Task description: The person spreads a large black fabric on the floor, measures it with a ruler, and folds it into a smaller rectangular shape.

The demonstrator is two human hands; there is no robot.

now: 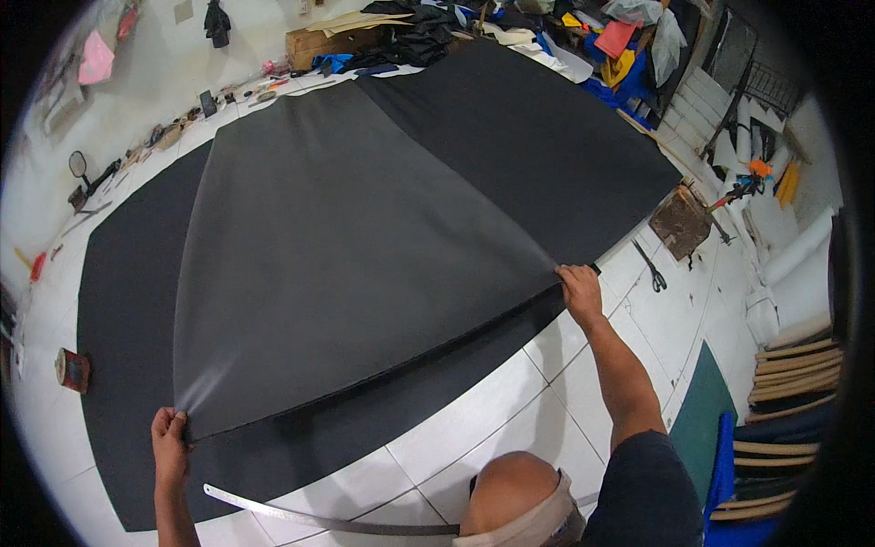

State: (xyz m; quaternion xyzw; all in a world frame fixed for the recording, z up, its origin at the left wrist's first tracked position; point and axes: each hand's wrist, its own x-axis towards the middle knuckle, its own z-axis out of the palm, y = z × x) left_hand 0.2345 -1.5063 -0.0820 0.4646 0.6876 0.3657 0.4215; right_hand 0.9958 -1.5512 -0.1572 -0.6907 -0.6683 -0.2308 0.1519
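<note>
A dark grey sheet of fabric [355,255] is drawn taut between my two hands, its near edge raised off the surface. My left hand [169,445] pinches the near left corner, where bright creases fan out. The near right corner is gripped between the fingers of my right hand [580,290]. Beneath lies a larger black sheet [128,301], spread over white tiles. Close to my knee, a long metal ruler [273,512] rests near the black sheet's front edge. How the far end of the grey sheet is held down cannot be seen.
Black-handled scissors [656,276] lie on the tiles at right, near a wooden block [682,223]. A round tin [73,370] stands at the left edge. Small tools line the wall; piled materials [583,46] fill the back. Fabric rolls [793,374] are stacked at right.
</note>
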